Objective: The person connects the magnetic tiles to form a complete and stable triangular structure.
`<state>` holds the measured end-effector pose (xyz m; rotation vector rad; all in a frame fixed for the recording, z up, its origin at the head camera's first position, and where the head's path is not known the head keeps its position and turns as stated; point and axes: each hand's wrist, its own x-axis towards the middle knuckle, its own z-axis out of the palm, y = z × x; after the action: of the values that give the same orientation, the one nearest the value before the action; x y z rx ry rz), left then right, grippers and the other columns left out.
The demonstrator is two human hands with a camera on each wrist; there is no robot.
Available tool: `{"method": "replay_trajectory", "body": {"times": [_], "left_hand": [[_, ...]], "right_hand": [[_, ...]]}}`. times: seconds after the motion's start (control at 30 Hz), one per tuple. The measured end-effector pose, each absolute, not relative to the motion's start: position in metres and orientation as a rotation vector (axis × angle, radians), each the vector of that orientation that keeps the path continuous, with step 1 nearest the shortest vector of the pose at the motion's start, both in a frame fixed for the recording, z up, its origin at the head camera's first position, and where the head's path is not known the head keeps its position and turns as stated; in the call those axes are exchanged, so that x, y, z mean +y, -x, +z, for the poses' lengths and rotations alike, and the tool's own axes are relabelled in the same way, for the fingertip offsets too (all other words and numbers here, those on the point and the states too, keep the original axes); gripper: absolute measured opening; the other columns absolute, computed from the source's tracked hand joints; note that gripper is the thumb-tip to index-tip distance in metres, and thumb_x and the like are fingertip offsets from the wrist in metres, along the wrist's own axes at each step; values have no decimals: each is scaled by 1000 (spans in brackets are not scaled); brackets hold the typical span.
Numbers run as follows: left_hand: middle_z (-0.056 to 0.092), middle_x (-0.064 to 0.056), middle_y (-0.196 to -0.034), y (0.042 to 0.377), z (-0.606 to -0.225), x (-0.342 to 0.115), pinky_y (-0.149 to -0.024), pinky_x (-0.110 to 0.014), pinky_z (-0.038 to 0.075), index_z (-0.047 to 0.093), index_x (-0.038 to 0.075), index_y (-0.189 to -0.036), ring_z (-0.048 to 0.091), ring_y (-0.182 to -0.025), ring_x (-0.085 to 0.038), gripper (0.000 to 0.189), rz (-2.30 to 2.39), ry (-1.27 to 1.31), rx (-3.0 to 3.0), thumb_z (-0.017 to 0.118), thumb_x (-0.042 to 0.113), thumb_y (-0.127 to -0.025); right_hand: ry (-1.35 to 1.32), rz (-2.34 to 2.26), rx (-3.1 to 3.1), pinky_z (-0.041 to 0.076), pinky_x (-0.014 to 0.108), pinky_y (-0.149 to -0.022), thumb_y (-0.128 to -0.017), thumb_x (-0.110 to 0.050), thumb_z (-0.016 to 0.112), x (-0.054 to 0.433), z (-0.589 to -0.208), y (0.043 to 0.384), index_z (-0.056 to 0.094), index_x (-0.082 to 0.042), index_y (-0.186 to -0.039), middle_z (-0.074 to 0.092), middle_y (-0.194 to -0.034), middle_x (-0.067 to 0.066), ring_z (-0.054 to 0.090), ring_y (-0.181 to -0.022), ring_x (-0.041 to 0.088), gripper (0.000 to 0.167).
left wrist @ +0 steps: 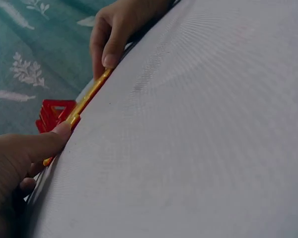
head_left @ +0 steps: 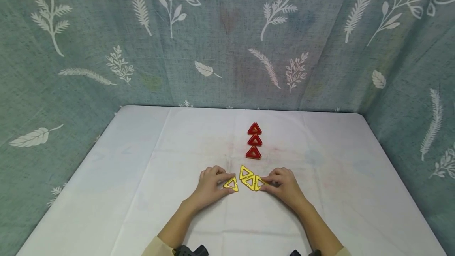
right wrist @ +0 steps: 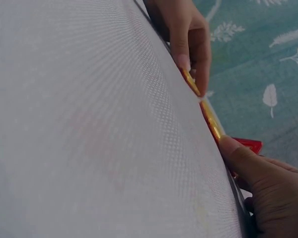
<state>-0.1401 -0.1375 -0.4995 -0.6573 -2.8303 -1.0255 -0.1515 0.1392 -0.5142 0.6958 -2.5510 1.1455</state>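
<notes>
Between thumb and fingers, my left hand (head_left: 210, 185) pinches a single yellow triangle tile (head_left: 231, 184) with an open centre. My right hand (head_left: 285, 184) pinches the rightmost of three yellow triangle tiles (head_left: 247, 181) that lie edge to edge in a cluster. A narrow gap separates the left tile from this cluster in the head view. Both wrist views show the yellow pieces nearly edge-on, low over the white cloth, with the left thumb (left wrist: 59, 133) and the right thumb (right wrist: 232, 148) on top of them.
Three red triangle pieces (head_left: 254, 140) stand in a column behind the yellow tiles, pointing away from me. A white cloth (head_left: 170, 141) covers the table. A green curtain with white leaf prints (head_left: 227, 50) hangs behind it and at both sides.
</notes>
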Motion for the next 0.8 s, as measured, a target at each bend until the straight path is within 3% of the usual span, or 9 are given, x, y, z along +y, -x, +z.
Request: {"method": "replay_trajectory", "body": {"times": [0.47,0.8], "left_hand": [[49,6,-89,117,-500,-104,-79,-37,30,75,15,-101,39,-83,-12,42,-869,345,-2739,83,38,-67],[47,5,-91,110,-509,-86,-75,-33,28,76,13,-98,35,-81,-12,44,-824,359,-2584,83,42,-65]], "right_hand": [[-706,1122,-2535,33,29,-70,-65,-25,85,139,-514,150,78,-17,-88,58,-78,-13,41,-72,2,26],[-750,1131,-2480,33,29,-69,-64,-22,86,138,-515,152,77,-15,-88,60,-77,-11,43,-73,3,27]]}}
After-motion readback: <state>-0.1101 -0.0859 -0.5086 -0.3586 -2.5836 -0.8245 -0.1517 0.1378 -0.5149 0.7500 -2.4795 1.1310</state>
